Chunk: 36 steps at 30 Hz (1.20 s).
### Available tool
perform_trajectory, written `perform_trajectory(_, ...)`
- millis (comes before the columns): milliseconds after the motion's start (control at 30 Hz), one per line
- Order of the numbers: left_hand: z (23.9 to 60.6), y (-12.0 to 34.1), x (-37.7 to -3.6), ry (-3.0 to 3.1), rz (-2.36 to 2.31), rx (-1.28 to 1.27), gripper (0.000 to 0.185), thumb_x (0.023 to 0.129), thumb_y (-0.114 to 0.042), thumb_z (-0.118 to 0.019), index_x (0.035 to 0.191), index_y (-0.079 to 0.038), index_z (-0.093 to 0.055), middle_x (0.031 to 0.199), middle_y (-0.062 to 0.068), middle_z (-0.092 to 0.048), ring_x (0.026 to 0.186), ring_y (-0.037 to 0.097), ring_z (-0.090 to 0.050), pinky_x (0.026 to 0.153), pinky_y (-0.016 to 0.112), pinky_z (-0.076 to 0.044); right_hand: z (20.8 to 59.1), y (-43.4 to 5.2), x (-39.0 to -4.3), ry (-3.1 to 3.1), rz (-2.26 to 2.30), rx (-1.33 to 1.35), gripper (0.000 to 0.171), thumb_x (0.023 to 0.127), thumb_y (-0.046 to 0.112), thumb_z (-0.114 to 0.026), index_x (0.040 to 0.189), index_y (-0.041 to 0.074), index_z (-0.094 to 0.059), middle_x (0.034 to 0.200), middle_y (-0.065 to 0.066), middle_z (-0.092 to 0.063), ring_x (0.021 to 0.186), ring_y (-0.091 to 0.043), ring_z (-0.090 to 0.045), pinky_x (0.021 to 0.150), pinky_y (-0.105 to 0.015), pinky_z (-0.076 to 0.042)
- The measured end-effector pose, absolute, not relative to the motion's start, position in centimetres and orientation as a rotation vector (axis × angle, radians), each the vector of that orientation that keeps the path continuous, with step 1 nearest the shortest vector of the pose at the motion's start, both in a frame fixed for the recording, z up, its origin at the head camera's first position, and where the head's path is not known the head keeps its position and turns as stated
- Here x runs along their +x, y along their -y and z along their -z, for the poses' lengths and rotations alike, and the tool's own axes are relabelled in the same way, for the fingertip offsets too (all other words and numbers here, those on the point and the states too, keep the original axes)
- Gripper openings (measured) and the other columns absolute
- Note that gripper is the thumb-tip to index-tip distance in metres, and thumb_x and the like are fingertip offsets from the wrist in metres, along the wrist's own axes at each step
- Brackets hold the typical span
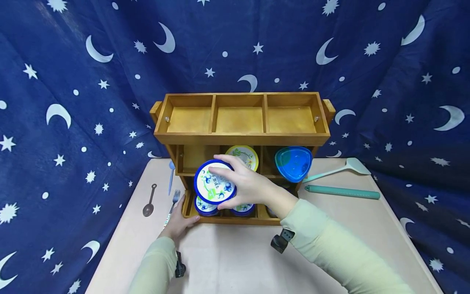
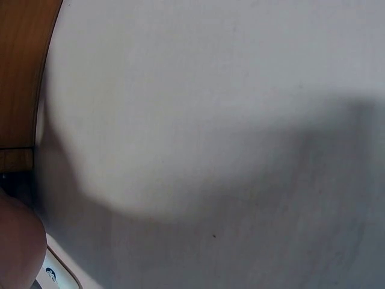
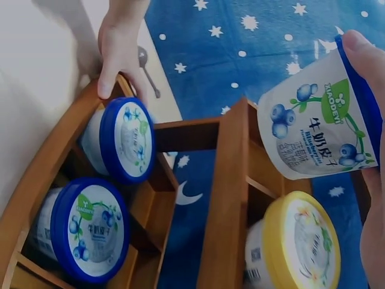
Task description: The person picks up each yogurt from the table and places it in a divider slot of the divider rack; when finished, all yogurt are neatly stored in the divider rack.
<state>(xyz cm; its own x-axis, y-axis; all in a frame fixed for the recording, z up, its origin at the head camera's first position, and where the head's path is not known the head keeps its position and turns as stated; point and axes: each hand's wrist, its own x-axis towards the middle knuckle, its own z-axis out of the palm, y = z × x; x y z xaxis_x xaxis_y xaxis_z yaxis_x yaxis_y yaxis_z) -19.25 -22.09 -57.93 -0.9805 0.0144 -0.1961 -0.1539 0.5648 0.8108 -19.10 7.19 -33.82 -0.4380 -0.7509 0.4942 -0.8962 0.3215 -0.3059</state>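
Observation:
In the head view my right hand grips a yogurt cup with a blue lid, held tilted in front of the wooden rack. The right wrist view shows its white side, printed with blueberries, and my thumb on the rim. My left hand holds the rack's lower left front corner, thumb over the front edge and fingers along the outer side. Two more blue-lidded cups, a left one and a middle one, lie in the bottom tier. A yellow-lidded cup sits in the middle tier.
A blue container occupies the middle tier's right side. Right of the rack lie a pale green spatula and a green pen-shaped stick. To the left are a brown spoon, a fork and a blue utensil.

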Motion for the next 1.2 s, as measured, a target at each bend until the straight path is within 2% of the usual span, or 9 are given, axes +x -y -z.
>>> perform_trajectory(133, 57.6, 22.1, -19.2, -2.598, -1.407, -0.113, 0.115, 0.069, -0.046, -0.08, 0.152, -0.018, -0.006, 0.152, 0.019, -0.02, 0.134, 0.036, -0.026, 0.109, 0.052, -0.018, 34.1, -5.7, -19.3, 2.342, -0.744, 1.473, 0.085, 0.065, 0.042, -0.084, 0.135, 0.015, -0.047, 0.146, -0.016, -0.025, 0.129, -0.031, -0.031, 0.098, -0.044, -0.041)
perform_trajectory(300, 57.9, 22.1, -19.0, -2.634, -1.391, -0.091, 0.111, 0.07, -0.044, -0.079, 0.151, -0.015, -0.009, 0.15, 0.02, -0.023, 0.132, 0.037, -0.03, 0.108, 0.054, -0.021, 34.6, -4.0, -19.4, 2.36, -0.614, 1.461, 0.082, 0.069, 0.049, -0.079, 0.136, 0.016, -0.047, 0.146, -0.015, -0.023, 0.13, -0.029, -0.031, 0.1, -0.039, -0.041)
perform_trajectory(533, 58.1, 22.2, -19.0, -2.658, -1.444, -0.071, 0.106, 0.07, -0.03, -0.081, 0.151, -0.017, -0.014, 0.143, 0.018, -0.035, 0.118, 0.033, -0.045, 0.104, 0.05, -0.031, 35.2, -2.0, -20.4, 2.226, -0.431, 1.439, 0.081, 0.073, 0.053, -0.074, 0.137, 0.012, -0.047, 0.144, -0.018, -0.023, 0.131, -0.028, -0.031, 0.099, -0.033, -0.042)
perform_trajectory(733, 57.7, 22.1, -19.1, -2.617, -1.492, -0.038, 0.108, 0.071, -0.029, -0.081, 0.152, -0.019, -0.01, 0.144, 0.017, -0.036, 0.121, 0.031, -0.045, 0.105, 0.046, -0.032, 36.0, -1.4, -21.5, 2.116, -0.363, 1.375, 0.08, 0.074, 0.052, -0.073, 0.135, 0.007, -0.047, 0.14, -0.022, -0.028, 0.129, -0.032, -0.034, 0.104, -0.033, -0.036)
perform_trajectory(967, 57.7, 22.1, -19.1, -2.636, -1.432, -0.037, 0.108, 0.072, -0.033, -0.08, 0.152, -0.016, -0.009, 0.146, 0.019, -0.032, 0.126, 0.033, -0.04, 0.108, 0.048, -0.026, 36.5, -1.0, -22.0, 2.223, -0.365, 1.28, 0.08, 0.073, 0.049, -0.075, 0.136, 0.007, -0.047, 0.142, -0.022, -0.025, 0.126, -0.034, -0.036, 0.097, -0.037, -0.044)
perform_trajectory(1200, 57.7, 22.1, -19.1, -2.651, -1.445, -0.02, 0.108, 0.072, -0.036, -0.08, 0.152, -0.015, -0.01, 0.147, 0.019, -0.031, 0.127, 0.034, -0.04, 0.108, 0.049, -0.026, 36.7, -0.2, -22.4, 2.264, -0.337, 1.245, 0.082, 0.076, 0.051, -0.072, 0.138, 0.007, -0.043, 0.143, -0.023, -0.025, 0.127, -0.035, -0.036, 0.1, -0.036, -0.041)
